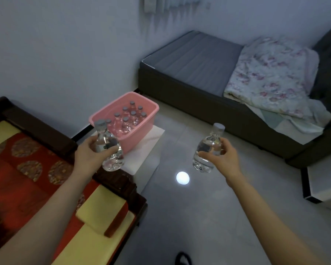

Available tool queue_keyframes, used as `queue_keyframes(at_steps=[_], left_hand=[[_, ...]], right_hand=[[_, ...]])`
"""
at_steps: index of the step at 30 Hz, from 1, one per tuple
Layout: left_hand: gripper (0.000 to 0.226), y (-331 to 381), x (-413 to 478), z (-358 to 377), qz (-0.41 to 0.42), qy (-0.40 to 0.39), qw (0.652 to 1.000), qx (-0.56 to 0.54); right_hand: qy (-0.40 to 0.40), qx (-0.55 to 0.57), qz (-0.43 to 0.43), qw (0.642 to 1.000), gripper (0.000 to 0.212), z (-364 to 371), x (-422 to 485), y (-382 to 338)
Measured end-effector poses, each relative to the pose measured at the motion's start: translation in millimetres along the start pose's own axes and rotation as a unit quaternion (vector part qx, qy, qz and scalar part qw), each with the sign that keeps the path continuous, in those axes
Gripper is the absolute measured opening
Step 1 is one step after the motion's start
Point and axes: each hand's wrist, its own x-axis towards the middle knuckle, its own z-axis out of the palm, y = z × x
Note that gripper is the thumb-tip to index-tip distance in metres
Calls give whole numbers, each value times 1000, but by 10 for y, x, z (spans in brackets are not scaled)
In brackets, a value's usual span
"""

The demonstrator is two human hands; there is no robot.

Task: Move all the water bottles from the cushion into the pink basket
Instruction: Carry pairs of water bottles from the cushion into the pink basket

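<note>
My left hand grips a clear water bottle with a grey cap, held upright just in front of the pink basket. My right hand holds a second clear bottle upright over the floor, to the right of the basket. The basket stands on a white mat by the wall and holds several capped bottles standing upright. The red and yellow cushion lies at the lower left on a dark wooden bench; no bottle shows on its visible part.
A low dark bed with a floral blanket fills the right back. A small yellow cushion lies on the bench's near end. A white cabinet stands at the right edge. Grey tiled floor with a light reflection lies between.
</note>
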Motion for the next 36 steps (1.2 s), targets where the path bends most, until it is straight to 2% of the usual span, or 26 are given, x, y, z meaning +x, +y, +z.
queue_keyframes(at_steps=[7, 14, 18, 26, 30, 32, 36], left_hand=[[62, 219, 755, 597, -9, 83, 996, -12], [74, 130, 1421, 954, -57, 158, 986, 2], [57, 71, 1666, 1041, -80, 192, 978, -7], [66, -285, 2374, 1104, -94, 148, 984, 38], [73, -426, 2733, 1270, -103, 123, 987, 20], [67, -526, 2827, 1367, -111, 112, 987, 18], [75, -727, 3017, 1538, -131, 103, 986, 16]], right_hand=[[-75, -5, -10, 997, 61, 197, 1553, -33], [-187, -10, -53, 981, 59, 733, 2927, -216], [-259, -11, -56, 964, 50, 1224, 3435, -308], [-365, -41, -83, 927, 54, 2396, 4003, -278], [-445, -98, -99, 884, 62, 2936, 4287, -146], [-479, -127, -100, 863, 64, 3108, 4332, -47], [-519, -148, -92, 837, 58, 3446, 4421, 110]])
